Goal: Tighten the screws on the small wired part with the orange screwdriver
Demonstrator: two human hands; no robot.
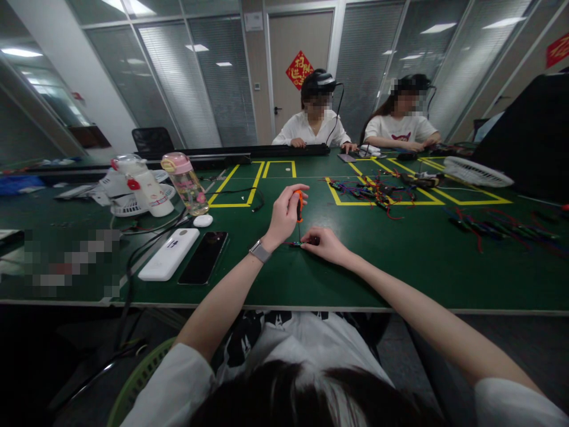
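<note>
Inward from the near edge of the green table (377,237), the left hand (287,210) grips an orange-and-black screwdriver (299,209), tip down at a small wired part (293,244), which the right hand (326,244) pinches. Leftward, nearer that edge, lie a black phone (203,258) and a white power bank (169,255). Two people (311,127) sit at the far edge.

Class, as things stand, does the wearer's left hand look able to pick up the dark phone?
Probably not without freeing its grip: the left hand holds the screwdriver. Otherwise the way seems free, as the dark phone lies uncovered.
</note>
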